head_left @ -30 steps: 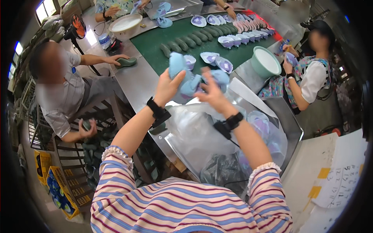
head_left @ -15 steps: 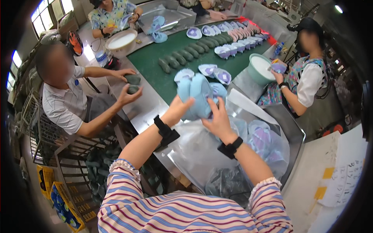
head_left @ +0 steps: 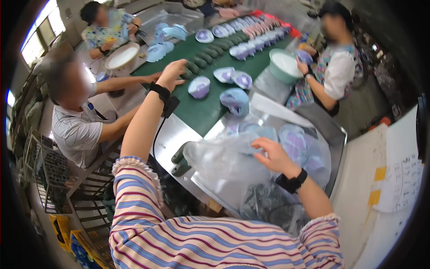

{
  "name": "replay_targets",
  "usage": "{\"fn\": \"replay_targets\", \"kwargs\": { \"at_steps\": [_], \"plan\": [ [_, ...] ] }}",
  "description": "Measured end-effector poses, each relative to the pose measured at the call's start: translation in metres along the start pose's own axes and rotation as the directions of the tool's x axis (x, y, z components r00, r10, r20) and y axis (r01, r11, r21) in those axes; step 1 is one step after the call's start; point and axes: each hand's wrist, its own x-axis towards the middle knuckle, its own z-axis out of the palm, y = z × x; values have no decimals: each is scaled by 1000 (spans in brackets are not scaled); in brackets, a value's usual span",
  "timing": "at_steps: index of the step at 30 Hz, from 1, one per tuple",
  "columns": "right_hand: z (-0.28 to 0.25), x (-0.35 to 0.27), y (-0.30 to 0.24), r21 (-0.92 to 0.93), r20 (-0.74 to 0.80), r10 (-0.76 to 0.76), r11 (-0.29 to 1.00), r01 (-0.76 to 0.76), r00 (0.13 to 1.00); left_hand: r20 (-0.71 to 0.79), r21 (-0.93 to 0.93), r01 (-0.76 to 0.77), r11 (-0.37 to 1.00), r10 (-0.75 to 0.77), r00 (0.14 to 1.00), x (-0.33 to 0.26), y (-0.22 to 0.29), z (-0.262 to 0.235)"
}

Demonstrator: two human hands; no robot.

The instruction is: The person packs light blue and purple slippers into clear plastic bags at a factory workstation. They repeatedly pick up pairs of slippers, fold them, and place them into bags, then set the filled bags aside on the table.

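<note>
My left hand stretches over the green belt, fingers apart, beside a row of dark green shoe soles; no held thing shows in it. A light blue shoe piece with a purple inside sits just right of it. Over a clear plastic bag hangs my right hand, its fingers loosely bent and apart, with nothing visible in them. Blue and purple shoe pieces lie in the bagging beside it. A folded light blue shoe piece rests near the belt's close end.
At the left a co-worker in a white shirt reaches across toward the belt. Another person works at the right by a green basin. A third sits far left behind a pale basin. Two green soles lie on the metal edge.
Both hands have let go of the light blue pieces they held together. My left hand has moved up and left over the belt; my right has dropped back to the right over the bag.
</note>
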Motion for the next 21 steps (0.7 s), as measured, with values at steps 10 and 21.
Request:
{"fn": "replay_targets", "kwargs": {
  "at_steps": [10,21],
  "plan": [
    [-6,-23,34,-712,-164,279,630,-309,946,764,595,-750,290,87,640,-149,-131,165],
    [24,-41,32,-879,-106,429,382,-287,897,732,661,-742,107,122,670,-45,-230,203]
  ]
}}
